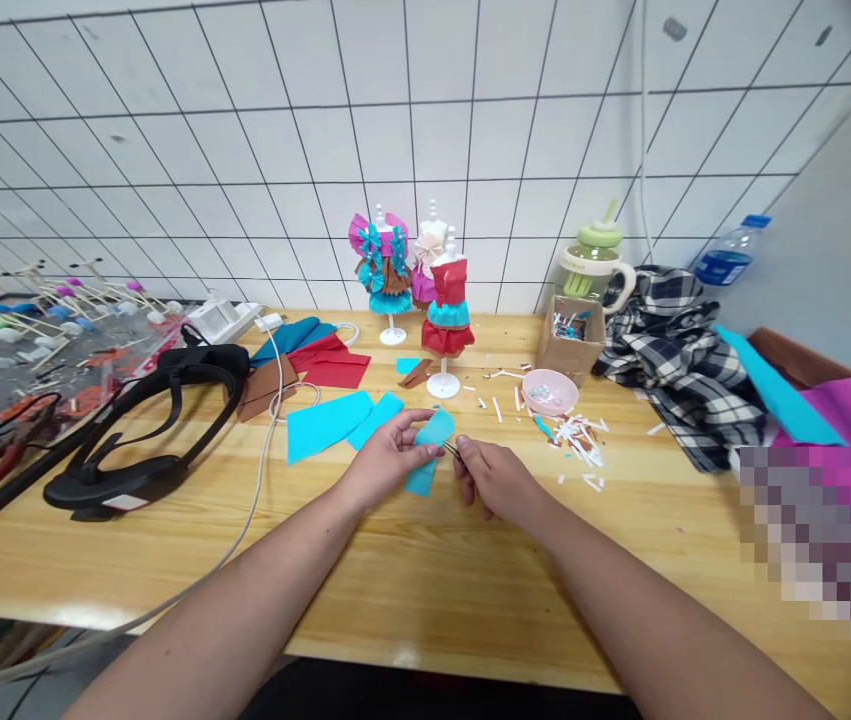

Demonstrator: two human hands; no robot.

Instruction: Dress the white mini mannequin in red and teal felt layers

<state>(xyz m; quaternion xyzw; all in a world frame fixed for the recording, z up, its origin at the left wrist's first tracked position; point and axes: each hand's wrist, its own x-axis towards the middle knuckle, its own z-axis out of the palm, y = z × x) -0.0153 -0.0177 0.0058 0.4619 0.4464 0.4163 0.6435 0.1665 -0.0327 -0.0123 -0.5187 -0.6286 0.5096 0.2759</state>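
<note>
My left hand (387, 450) pinches a small rounded piece of light blue crepe paper (434, 428) between thumb and fingers, a little above the table. My right hand (496, 472) is closed around slim metal tweezers (453, 452), their tip touching the paper's lower right edge. Under the hands lies a narrow blue paper strip (420, 478). Beyond them stands a small dress form in a red and blue paper dress (449, 310). Left of my left hand are larger blue crepe paper sheets (327, 423).
Behind stand two other dressed forms (384, 265). To the right are a pink bowl (549, 393), white paper scraps (581, 440), a cardboard box (571, 345), a cup (596, 260) and checked cloth (665, 340). A black headset (162, 430) and white cable (264, 470) lie left.
</note>
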